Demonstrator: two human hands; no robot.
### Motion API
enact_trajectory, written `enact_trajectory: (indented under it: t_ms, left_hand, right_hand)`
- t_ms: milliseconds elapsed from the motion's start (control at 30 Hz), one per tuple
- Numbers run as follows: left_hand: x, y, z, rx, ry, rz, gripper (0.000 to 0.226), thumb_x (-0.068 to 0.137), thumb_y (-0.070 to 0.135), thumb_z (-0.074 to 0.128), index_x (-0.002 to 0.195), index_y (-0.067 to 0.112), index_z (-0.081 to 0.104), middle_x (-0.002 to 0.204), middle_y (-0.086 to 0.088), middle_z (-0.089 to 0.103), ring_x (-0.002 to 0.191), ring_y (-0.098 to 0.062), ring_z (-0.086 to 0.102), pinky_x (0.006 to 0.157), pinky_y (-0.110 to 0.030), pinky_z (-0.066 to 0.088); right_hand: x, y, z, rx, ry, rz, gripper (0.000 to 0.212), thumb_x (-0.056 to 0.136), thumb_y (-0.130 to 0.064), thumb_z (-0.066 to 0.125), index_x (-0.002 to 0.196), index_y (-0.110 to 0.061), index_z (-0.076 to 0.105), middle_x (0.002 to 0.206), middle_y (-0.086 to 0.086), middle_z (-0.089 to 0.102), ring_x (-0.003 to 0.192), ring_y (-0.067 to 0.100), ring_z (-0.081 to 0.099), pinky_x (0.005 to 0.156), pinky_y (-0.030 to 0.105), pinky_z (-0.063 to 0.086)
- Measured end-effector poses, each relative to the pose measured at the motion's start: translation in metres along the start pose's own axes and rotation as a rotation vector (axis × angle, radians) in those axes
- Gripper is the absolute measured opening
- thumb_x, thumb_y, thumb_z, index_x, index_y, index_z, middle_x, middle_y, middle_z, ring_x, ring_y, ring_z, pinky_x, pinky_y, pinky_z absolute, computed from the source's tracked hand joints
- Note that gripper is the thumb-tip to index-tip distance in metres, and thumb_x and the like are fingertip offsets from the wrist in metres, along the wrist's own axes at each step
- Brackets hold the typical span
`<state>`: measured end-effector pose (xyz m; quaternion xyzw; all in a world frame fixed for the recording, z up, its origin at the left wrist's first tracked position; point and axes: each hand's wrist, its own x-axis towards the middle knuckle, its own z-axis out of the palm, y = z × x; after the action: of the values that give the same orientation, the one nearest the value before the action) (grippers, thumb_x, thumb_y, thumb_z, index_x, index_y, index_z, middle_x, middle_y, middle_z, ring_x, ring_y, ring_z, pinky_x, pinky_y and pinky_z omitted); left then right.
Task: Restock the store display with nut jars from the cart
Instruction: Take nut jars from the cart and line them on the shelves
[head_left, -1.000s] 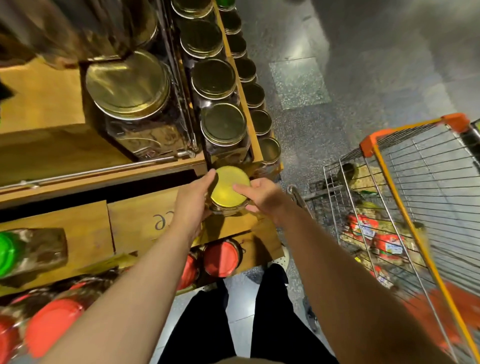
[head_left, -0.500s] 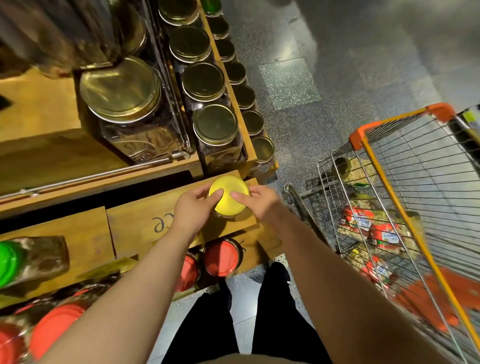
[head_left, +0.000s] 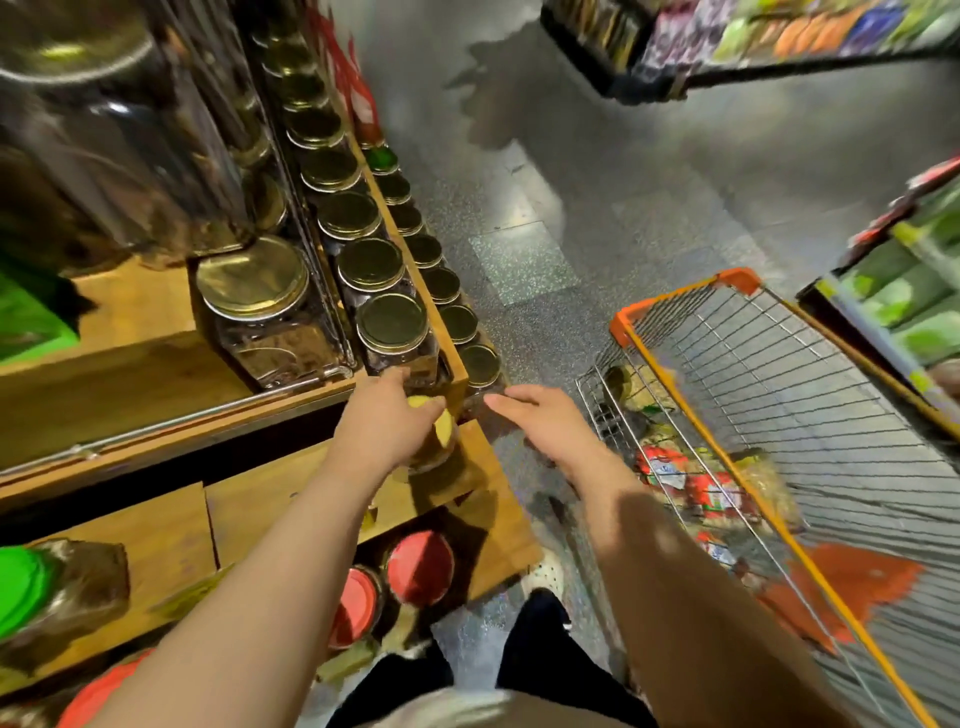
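My left hand (head_left: 387, 423) grips the yellow-lidded nut jar (head_left: 434, 434) from above, fingers curled over the lid, and the jar now stands on the wooden ledge (head_left: 478, 457) at the display's corner. Half a second ago both hands pinched that lid; my right hand (head_left: 550, 423) has since let go and hovers just beside it with fingers loose, holding nothing, drifted toward the cart. I read that as this jar being nearly placed and the right hand freed to fetch the next.

Just above the jar runs a row of gold-lidded jars (head_left: 392, 322), tightly packed, with smaller ones (head_left: 480, 364) along the outer edge; I see no obvious gap there, so the ledge may be the only room. Red-lidded jars (head_left: 420, 566) sit on the shelf below. The shopping cart (head_left: 675, 296) stands near on my right with packaged stock (head_left: 691, 488) in it, blurred; its wire end lies close to my right arm's path.
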<state>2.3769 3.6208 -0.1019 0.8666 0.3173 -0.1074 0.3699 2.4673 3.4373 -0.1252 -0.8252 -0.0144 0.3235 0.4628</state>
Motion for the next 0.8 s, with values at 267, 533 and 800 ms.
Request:
enact_trajectory:
  t_ms: [267,533,800]
  left_hand:
    - [-0.044,0.11,-0.004,0.042,0.012,0.265,0.067,0.093,0.056,0.064,0.149,0.022,0.049,0.13,-0.008,0.066,0.118,-0.029,0.063,0.101,-0.04,0.05]
    - [-0.068,0.234,0.037,-0.018,-0.062,0.402,0.067,0.091,0.058,0.065,0.146,0.021,0.052,0.146,-0.006,0.057,0.134,-0.026,0.053,0.107,-0.034,0.041]
    - [-0.061,0.333,0.113,-0.095,-0.196,0.401,0.067,0.088,0.054,0.071,0.147,0.033,0.049,0.139,-0.008,0.058,0.119,-0.031,0.063,0.096,-0.042,0.052]
  right_hand:
    - [-0.047,0.005,-0.103,0.133,0.169,-0.076,0.048,0.085,-0.038,0.08,0.126,-0.017,0.066,0.121,0.0,0.07,0.11,0.017,0.068,0.072,0.022,0.045]
    - [-0.08,0.019,-0.241,0.219,0.304,-0.113,0.041,0.085,-0.04,0.08,0.12,-0.022,0.068,0.114,-0.002,0.072,0.104,0.018,0.07,0.086,0.035,0.054]
    - [-0.086,0.087,-0.365,0.396,0.398,-0.07,0.052,0.083,-0.047,0.079,0.128,-0.024,0.065,0.121,0.001,0.069,0.102,0.016,0.072,0.063,0.027,0.056]
